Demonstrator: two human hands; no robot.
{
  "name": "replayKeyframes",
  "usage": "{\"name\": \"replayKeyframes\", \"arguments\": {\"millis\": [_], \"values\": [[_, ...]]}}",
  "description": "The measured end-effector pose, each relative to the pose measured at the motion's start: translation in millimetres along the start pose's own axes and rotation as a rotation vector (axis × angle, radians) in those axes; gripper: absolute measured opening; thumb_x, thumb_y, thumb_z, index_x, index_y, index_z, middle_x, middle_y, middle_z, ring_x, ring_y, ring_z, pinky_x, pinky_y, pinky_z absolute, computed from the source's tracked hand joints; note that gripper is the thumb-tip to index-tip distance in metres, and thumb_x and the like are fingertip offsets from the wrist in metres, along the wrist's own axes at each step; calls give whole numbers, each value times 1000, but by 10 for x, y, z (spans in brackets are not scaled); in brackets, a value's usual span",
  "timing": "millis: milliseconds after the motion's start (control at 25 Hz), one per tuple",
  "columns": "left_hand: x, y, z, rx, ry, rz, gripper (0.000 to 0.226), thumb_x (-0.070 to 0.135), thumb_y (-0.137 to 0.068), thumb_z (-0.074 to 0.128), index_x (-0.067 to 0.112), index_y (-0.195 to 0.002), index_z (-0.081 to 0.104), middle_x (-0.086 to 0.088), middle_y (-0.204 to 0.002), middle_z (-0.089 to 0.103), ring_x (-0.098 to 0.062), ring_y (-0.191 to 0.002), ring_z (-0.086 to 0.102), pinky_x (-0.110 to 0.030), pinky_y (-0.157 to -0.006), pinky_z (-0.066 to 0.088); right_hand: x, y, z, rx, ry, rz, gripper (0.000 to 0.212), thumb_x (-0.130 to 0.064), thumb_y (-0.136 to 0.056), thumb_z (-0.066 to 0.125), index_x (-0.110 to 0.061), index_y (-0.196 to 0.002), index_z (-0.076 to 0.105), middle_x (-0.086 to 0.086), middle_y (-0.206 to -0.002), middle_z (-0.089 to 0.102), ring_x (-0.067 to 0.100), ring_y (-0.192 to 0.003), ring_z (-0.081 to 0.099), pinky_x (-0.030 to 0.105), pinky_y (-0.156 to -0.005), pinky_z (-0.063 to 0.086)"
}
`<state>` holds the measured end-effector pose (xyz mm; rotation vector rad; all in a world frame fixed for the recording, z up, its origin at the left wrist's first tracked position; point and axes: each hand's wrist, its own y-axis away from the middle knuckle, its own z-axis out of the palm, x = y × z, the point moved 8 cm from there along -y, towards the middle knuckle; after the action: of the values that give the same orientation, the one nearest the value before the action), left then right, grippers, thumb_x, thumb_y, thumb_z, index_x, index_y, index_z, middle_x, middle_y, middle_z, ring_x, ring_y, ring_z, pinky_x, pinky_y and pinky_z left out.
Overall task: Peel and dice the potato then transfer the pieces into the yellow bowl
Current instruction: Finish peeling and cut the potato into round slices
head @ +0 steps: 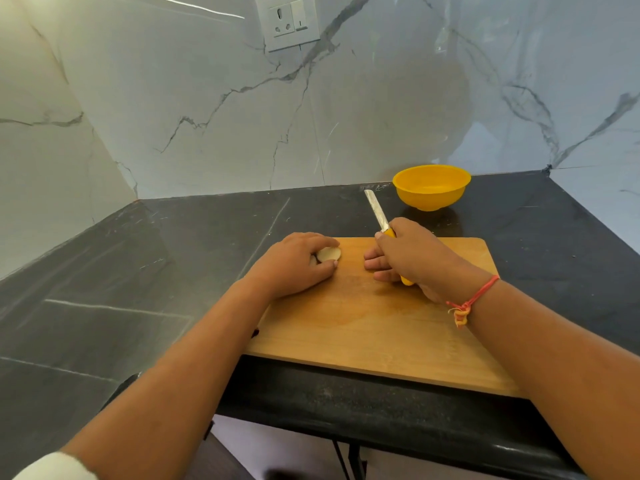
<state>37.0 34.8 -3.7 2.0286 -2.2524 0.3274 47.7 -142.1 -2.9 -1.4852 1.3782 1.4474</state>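
A pale peeled potato piece [329, 254] with a flat cut face lies at the far left corner of the wooden cutting board [374, 327]. My left hand [294, 265] is cupped over it, fingers and thumb around it. To its right, my right hand [405, 252] rests on the board, closed on the yellow handle of a knife [377, 211] whose blade points up and away. The yellow bowl [432, 186] stands behind the board near the wall; it looks empty.
The board overhangs the front edge of the black stone counter [138, 289]. Marble walls meet in a corner at the left, and a wall socket [287, 22] sits above. A red thread band is on the right wrist.
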Motion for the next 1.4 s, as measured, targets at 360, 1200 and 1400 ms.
{"name": "replayKeyframes", "arguments": {"millis": [360, 1200, 1400], "values": [[45, -73, -168, 20, 37, -11, 60, 47, -85, 72, 35, -139, 51, 11, -139, 55, -17, -131, 45, -42, -111, 36, -88, -26, -42, 24, 232, -145, 23, -25, -104, 50, -19, -126, 50, 7, -100, 70, 18, -86, 73, 29, -64, 63], [451, 401, -139, 264, -19, 205, 16, 26, -93, 67, 20, -107, 74, 3, -102, 71, -13, -94, 62, -28, -85, 51, -41, -6, -23, -17, 614, -175, 22, -23, -101, 54, -10, -115, 67, 4, -85, 74, 17, -73, 75, 36, -76, 63], [256, 405, -204, 288, -41, 107, 38, 47, -88, 67, 28, -122, 69, 7, -122, 68, -13, -120, 55, -34, -105, 38, -57, -4, -20, -34, 740, -183, 26, -22, -97, 55, -10, -116, 69, 5, -89, 74, 20, -81, 74, 40, -81, 61]]}}
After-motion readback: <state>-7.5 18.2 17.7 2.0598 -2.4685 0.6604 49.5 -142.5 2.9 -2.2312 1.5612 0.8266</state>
